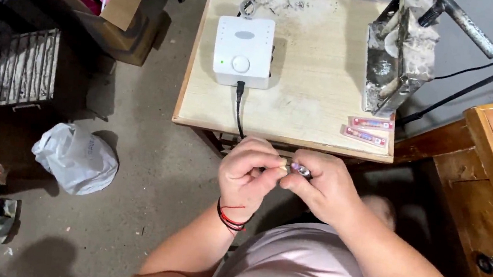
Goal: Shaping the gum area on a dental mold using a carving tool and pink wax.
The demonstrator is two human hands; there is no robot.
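Observation:
My left hand and my right hand meet just below the front edge of a small pale wooden table. My right hand pinches a small shiny metal handpiece with a purple tint. My left hand's fingers close on its tip end; what sits between them is too small to tell. A black cable runs from a white control box with a round knob down toward my hands. A red thread bracelet circles my left wrist.
Two small flat red packets lie at the table's front right corner. A grimy metal stand rises at its right. A brown wooden cabinet is at right. A white plastic bag, wire crate and cardboard box sit on the floor left.

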